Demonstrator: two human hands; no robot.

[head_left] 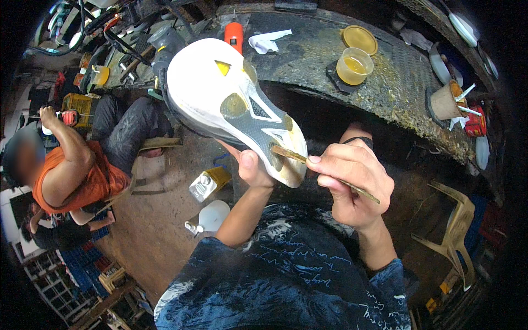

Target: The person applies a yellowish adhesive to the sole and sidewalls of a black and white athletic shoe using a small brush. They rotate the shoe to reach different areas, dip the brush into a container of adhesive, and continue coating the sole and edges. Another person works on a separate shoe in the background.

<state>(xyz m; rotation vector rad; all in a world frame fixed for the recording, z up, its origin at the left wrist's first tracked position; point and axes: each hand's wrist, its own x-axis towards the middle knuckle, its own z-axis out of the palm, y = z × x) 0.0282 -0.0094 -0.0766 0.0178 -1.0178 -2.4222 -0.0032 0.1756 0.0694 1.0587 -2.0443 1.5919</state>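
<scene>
the left hand (255,171) clamps the upturned shoe (234,106) near the tabletop (300,61), and the brown stick (290,155) pinched in the right hand (355,184) could skid across the shoe if either grip loosens.

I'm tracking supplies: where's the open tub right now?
In the head view, the tub stands upper right on the bench, beside the yellow lid and beyond the right hand.

The person's dark, blue-mottled shirt (275,291) bore white swirls (279,226) toward twelve o'clock, pale script (311,254), and loose short sleeves (389,286) at nine and three o'clock.
</scene>
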